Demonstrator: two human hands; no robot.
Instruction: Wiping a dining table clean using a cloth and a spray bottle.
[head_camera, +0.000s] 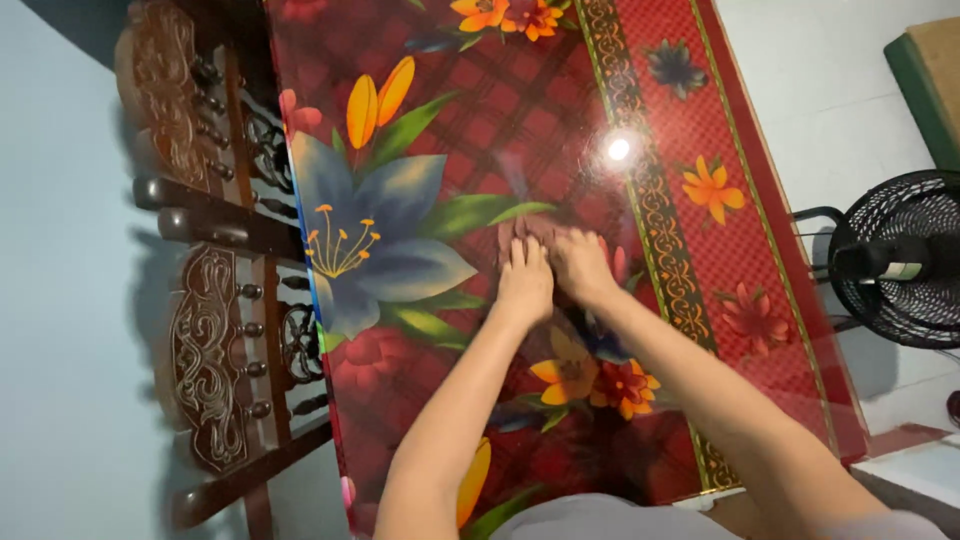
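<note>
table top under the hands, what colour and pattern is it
Glossy red table top with a checked ground, big blue and orange flowers, green leaves and a gold border band; seen in the head view.

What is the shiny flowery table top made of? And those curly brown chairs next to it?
The table top looks like glass or glossy plastic over a printed red flower pattern: a lamp glare mirrors off it. Which one, I cannot tell. The chairs look like dark varnished wood, with carved scrolls and turned spindles. Both hands, left hand and right hand, rest flat on the top.
</note>
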